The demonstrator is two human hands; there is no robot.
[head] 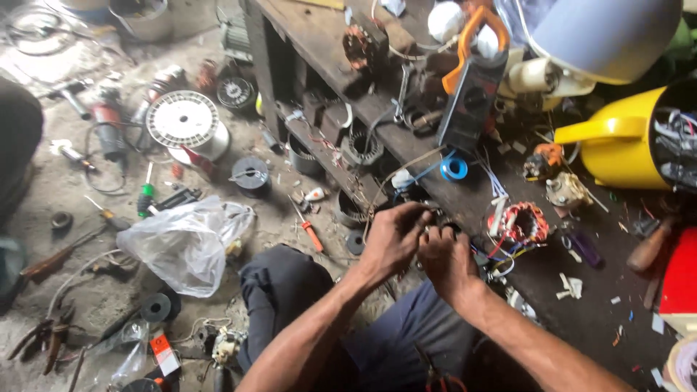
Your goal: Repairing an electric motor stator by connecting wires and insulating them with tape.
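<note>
Left hand (392, 236): fingers curled together at the counter edge, pinching at a small dark part; what exactly they clamp is hidden by the knuckles
Right hand (444, 258): touching the left, fingers bent in on the same dark part (435, 221); whether it grips or only steadies, I cannot tell
Work piece: sits at the near edge of the counter (581, 319), between both hands, with thin coloured wires (490, 255) trailing from it toward the right
Progress: judged from the wires lying loose and the hands busy on the part, the job looks mid-way; nothing here looks finished or closed up
Wound stator (524, 222): just right of the hands on the counter, red and white windings exposed, leads not yet tidied
Clamp meter (470, 91): dark body with orange jaw, lying further back on the counter, untouched
Blue tape roll (454, 168): near the meter, flat on the counter
Yellow jug (617, 145): at the right, on its side with its mouth facing right; holds a bundle of wires and dark cables
Plastic bag (187, 243): clear, crumpled on the floor to the left; contents too blurred to tell
Wire spool (183, 120): white, on the floor, well apart from the hands
Floor (65, 189): strewn with screwdrivers, pliers and small rings
</note>
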